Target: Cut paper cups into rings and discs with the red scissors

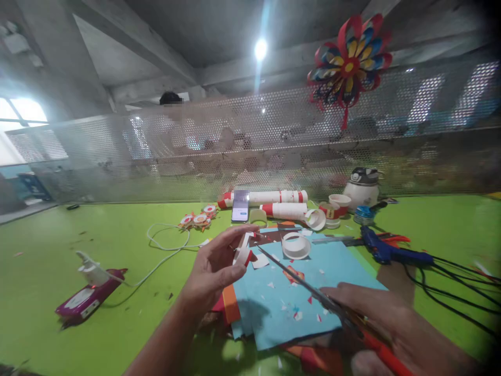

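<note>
My left hand pinches a white and red cut piece of paper cup between thumb and fingers. In my right hand is a pair of scissors with red handles. Their blades point up and left, and the tips end close beside the cup piece; whether they touch it I cannot tell. Beneath lie light blue paper sheets strewn with small red and white scraps. A white paper ring rests on the sheets, and a small orange-red cutout lies near the blades.
At the back lie stacked paper cups and a phone. A blue glue gun with black cables is at right. A white kettle stands behind it. At left are a purple power strip and white cable. A mesh partition borders the table.
</note>
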`<state>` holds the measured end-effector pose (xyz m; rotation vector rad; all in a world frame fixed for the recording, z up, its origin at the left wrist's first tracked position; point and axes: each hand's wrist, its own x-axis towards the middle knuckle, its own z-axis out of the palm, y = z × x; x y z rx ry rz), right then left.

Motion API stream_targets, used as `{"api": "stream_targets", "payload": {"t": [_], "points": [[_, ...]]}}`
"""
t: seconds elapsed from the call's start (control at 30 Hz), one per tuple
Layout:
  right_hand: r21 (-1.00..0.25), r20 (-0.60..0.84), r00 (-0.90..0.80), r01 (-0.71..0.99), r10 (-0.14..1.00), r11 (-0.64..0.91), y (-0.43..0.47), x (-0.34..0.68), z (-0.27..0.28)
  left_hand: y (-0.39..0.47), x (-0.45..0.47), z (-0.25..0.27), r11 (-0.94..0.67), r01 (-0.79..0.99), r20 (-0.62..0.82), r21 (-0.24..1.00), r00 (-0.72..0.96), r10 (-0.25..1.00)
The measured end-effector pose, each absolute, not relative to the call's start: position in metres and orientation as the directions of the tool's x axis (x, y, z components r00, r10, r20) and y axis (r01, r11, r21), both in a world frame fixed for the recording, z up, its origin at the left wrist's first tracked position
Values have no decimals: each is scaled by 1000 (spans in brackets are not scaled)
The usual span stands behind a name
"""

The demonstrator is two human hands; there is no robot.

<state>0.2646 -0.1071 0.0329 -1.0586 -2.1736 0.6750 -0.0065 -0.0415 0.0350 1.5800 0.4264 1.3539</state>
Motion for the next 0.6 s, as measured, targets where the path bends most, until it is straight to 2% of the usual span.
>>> {"api": "stream_targets", "payload": {"t": [0.17, 0.6], "points": [[-584, 306, -511, 565, 803, 582, -109, 259, 33, -38, -7, 31, -432, -377, 561, 820, 375, 738], [-603, 265, -516, 570, 814, 558, -109, 264, 27, -36, -9, 28, -428, -375, 559, 823, 396, 729]]}}
